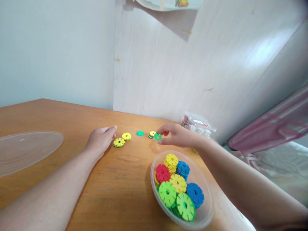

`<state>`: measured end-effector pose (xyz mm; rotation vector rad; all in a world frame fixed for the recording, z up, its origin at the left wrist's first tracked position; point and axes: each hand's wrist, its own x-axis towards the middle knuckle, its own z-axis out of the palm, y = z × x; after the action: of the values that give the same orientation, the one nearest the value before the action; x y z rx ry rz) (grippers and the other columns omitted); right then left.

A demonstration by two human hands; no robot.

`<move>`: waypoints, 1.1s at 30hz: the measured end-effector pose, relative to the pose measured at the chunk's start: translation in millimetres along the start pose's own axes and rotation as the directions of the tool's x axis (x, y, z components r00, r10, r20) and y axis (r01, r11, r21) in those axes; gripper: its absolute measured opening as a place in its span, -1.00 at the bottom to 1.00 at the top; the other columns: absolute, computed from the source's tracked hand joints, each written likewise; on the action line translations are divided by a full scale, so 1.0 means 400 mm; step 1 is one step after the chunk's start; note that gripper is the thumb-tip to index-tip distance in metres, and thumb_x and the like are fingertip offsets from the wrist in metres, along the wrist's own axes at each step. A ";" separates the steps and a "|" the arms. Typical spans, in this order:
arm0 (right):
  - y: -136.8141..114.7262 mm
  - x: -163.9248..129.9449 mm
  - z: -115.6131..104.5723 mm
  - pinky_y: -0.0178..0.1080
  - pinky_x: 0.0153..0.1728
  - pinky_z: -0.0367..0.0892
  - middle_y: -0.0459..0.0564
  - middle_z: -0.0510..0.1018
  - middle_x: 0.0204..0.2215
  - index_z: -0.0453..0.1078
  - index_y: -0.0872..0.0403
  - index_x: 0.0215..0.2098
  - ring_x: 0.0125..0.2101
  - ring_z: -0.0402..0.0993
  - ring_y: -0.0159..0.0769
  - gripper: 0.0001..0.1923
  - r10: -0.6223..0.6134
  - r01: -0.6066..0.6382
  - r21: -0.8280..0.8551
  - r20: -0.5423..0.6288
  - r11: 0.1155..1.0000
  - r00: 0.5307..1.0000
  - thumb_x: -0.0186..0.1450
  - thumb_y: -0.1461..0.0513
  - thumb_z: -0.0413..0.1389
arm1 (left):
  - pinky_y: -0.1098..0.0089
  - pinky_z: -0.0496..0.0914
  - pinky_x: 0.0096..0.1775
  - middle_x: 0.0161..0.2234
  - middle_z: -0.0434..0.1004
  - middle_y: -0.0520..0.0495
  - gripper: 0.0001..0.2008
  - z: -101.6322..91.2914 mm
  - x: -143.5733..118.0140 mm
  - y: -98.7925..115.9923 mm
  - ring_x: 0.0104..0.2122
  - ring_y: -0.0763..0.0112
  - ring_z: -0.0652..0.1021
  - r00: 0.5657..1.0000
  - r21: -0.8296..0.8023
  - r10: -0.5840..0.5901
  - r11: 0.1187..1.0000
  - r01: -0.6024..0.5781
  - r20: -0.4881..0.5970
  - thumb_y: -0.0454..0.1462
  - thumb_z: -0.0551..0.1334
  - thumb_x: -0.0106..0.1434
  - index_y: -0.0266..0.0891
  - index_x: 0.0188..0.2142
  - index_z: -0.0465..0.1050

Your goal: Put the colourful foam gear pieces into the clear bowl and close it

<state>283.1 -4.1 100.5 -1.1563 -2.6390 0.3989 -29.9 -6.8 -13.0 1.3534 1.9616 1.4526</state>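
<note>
My right hand [177, 135] reaches over the table behind the bowl, a green notched plastic disc [158, 137] between its thumb and fingers. Right beside that disc is a small stack topped by a yellow disc [152, 134]. My left hand [101, 140] rests on the table with its fingers curled together, and nothing shows in it. Near its fingertips lies a yellow-topped disc stack [119, 142], with another yellow disc [126, 136] just behind. A blue-green disc [140, 133] lies between these and the stack near my right hand.
A clear plastic bowl [154, 189] holds stacks of red, yellow, blue and green discs at the front right. Its likely lid, a clear oval [26, 150], lies at left. Clear packages [199, 125] stand by the wall. Pink fabric [264, 128] is at far right.
</note>
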 end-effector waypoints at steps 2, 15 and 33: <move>-0.060 -0.074 -0.025 -0.23 -0.09 0.35 0.02 0.54 -0.09 0.46 0.02 0.05 -0.13 0.45 -0.24 -0.54 -0.067 0.066 0.025 0.059 0.998 0.996 0.20 0.07 0.25 | 0.36 0.16 -0.52 -0.62 0.45 -0.01 -0.56 0.001 0.002 -0.002 -0.56 0.33 0.43 1.000 -0.002 0.003 1.000 -0.003 0.002 0.10 0.17 0.13 -0.21 -0.57 0.45; -0.186 -0.219 -0.052 -0.21 -0.13 0.34 0.00 0.51 -0.13 0.48 -0.03 0.01 -0.14 0.44 -0.22 -0.56 -0.128 0.133 -0.004 0.260 0.991 0.957 0.19 0.01 0.26 | 0.36 0.17 -0.50 -0.62 0.45 0.00 -0.58 0.004 0.004 0.000 -0.55 0.34 0.44 1.000 -0.025 0.002 1.000 -0.002 -0.010 0.06 0.18 0.14 -0.21 -0.59 0.44; 0.126 0.211 0.081 -0.24 -0.11 0.36 0.19 0.56 0.03 0.45 0.19 0.11 -0.04 0.51 -0.08 -0.37 0.207 -0.158 -0.283 0.151 0.946 0.967 0.14 0.03 0.27 | 0.37 0.11 -0.52 -0.68 0.39 0.04 -0.52 0.004 0.003 -0.009 -0.58 0.34 0.43 0.999 0.057 0.039 0.998 -0.040 0.012 0.10 0.10 0.20 -0.19 -0.60 0.42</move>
<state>251.3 86.6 61.6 -1.5242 -2.8159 0.1861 -30.9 -5.1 -16.5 1.4296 1.9945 1.4134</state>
